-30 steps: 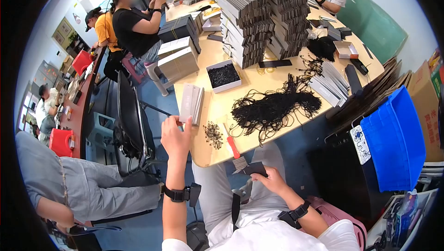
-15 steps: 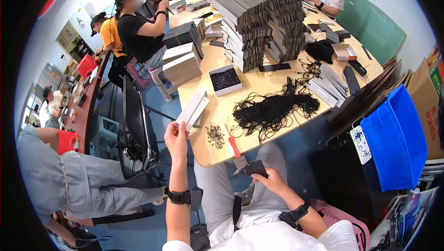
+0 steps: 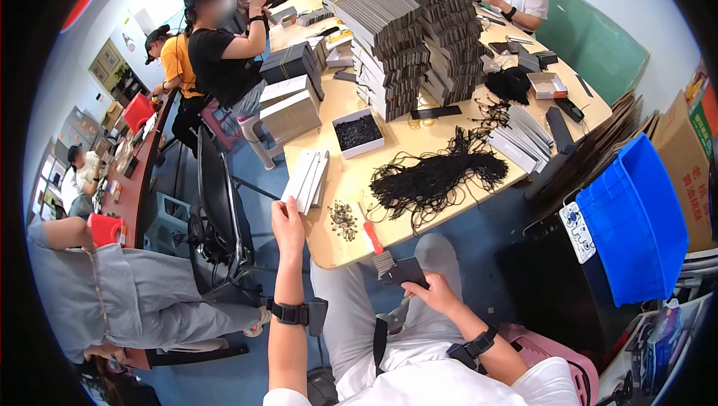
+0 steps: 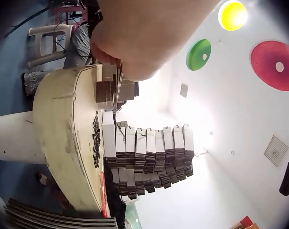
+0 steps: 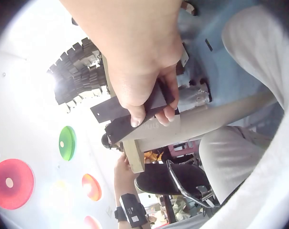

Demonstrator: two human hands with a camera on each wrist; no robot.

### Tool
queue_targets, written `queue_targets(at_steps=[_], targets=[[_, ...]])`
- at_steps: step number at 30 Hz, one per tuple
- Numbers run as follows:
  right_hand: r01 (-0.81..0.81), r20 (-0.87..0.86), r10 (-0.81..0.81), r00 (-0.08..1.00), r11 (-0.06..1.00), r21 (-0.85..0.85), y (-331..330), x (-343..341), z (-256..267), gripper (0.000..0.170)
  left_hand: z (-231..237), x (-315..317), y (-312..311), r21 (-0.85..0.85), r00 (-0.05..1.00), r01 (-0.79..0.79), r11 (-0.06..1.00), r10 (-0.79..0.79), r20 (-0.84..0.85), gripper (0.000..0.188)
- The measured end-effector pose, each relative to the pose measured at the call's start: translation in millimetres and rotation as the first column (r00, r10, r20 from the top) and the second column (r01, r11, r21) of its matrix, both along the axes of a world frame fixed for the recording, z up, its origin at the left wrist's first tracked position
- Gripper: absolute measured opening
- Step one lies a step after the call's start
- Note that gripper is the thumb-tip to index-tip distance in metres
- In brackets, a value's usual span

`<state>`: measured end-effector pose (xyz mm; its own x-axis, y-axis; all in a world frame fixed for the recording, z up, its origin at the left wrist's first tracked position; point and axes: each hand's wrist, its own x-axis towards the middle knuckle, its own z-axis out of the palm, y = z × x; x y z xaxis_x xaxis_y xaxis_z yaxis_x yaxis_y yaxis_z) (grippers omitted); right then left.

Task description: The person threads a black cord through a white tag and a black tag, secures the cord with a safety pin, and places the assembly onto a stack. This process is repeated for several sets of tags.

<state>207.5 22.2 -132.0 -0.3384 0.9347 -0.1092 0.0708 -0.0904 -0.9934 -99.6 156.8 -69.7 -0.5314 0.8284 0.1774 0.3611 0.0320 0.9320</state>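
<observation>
My left hand point(image 3: 289, 225) is at the table's near left corner and pinches the near end of a pale card point(image 3: 300, 182). This card lies fanned with others over a small stack of the same cards. Low in front of my lap, my right hand point(image 3: 436, 291) grips a bundle of dark tags point(image 3: 407, 274). In the right wrist view, the thumb presses on the dark tags point(image 5: 135, 114), and a punched hole shows at one end. A pile of small metal pins point(image 3: 343, 220) lies just right of the left hand, beside a red-handled tool point(image 3: 372, 237).
A heap of black cords point(image 3: 441, 174) spreads along the near edge. Behind it stand a white box point(image 3: 359, 153) of small black pieces and tall stacks of tags point(image 3: 389, 40). A blue bin point(image 3: 636, 219) is at the right. Other people work around the table point(image 3: 336, 255).
My left hand first touched the stack, then lifted fanned pale cards, and now has them lower over the stack. The right hand keeps its bundle nearly in place.
</observation>
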Motion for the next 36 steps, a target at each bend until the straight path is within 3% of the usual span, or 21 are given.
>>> queue_targets(at_steps=[2, 3, 5, 6, 7, 9, 12, 13, 15, 17, 21, 23, 24, 29, 31, 36], targets=[[-0.002, 0.005, 0.002, 1.000, 1.000, -0.006, 0, 0, 3, 0.024, -8, -4, 4, 0.072, 0.973, -0.064, 0.995, 0.078, -0.219, 0.033], [-0.001, 0.008, 0.001, 1.000, 1.000, -0.003, -1, 0, 3, 0.024, -2, -1, 2, 0.074, 0.973, -0.063, 0.995, 0.078, -0.215, 0.033], [0.013, -0.020, -0.013, 1.000, 1.000, -0.010, -1, -1, 1, 0.023, 10, 3, -3, 0.013, 0.995, -0.046, 0.999, 0.044, 0.090, 0.032], [0.011, -0.015, -0.011, 1.000, 1.000, -0.008, -1, 0, 5, 0.023, 10, 4, -4, 0.071, 0.977, -0.020, 0.997, 0.004, 0.212, 0.030], [0.013, 0.041, -0.014, 0.999, 1.000, 0.024, -1, 0, 12, 0.023, 11, 4, -6, 0.072, 0.976, -0.024, 0.997, 0.008, 0.216, 0.030], [0.008, 0.098, -0.014, 0.995, 0.998, 0.058, 0, 0, 13, 0.023, 16, 3, -12, 0.098, 0.891, 0.035, 0.995, -0.075, 0.447, 0.027], [0.073, 0.066, -0.074, 0.995, 0.997, 0.020, 2, -3, 1, 0.023, 30, 7, -27, 0.173, 0.868, 0.008, 0.985, -0.093, 0.488, 0.025], [0.084, 0.030, -0.083, 0.996, 0.996, -0.007, 4, -4, -2, 0.024, 31, 6, -35, 0.173, 0.868, 0.002, 0.985, -0.088, 0.488, 0.025], [0.091, -0.008, -0.091, 0.996, 0.995, -0.034, 9, -8, -11, 0.026, 30, 5, -58, 0.228, 0.889, 0.148, 0.962, -0.230, 0.396, 0.021], [0.210, -0.090, -0.204, 0.975, 0.975, 0.073, 11, -12, -24, 0.026, 35, 16, -89, 0.256, 0.906, 0.228, 0.939, -0.301, 0.297, 0.015], [0.201, -0.067, -0.198, 0.978, 0.979, 0.039, 13, -13, -30, 0.027, 9, 27, -148, 0.166, 0.914, 0.278, 0.946, -0.313, 0.256, 0.015], [0.157, -0.266, -0.165, 0.950, 0.986, -0.052, 12, -16, -32, 0.026, -8, 34, -172, 0.169, 0.911, 0.325, 0.931, -0.356, 0.208, 0.016], [0.153, -0.263, -0.163, 0.951, 0.986, -0.059, 11, -16, -31, 0.026, -14, 40, -183, 0.160, 0.894, 0.330, 0.930, -0.363, 0.262, 0.017], [0.122, -0.267, -0.153, 0.952, 0.984, -0.130, 9, -15, -28, 0.024, -35, 55, -211, 0.108, 0.925, 0.317, 0.942, -0.332, 0.182, 0.019], [0.096, -0.300, -0.133, 0.944, 0.986, -0.134, 9, -15, -29, 0.025, -39, 59, -219, 0.041, 0.940, 0.212, 0.976, -0.215, 0.265, 0.017], [0.065, -0.315, -0.104, 0.944, 0.989, -0.129, 10, -14, -23, 0.025, -54, 58, -220, 0.020, 0.971, 0.217, 0.976, -0.218, 0.095, 0.019]])
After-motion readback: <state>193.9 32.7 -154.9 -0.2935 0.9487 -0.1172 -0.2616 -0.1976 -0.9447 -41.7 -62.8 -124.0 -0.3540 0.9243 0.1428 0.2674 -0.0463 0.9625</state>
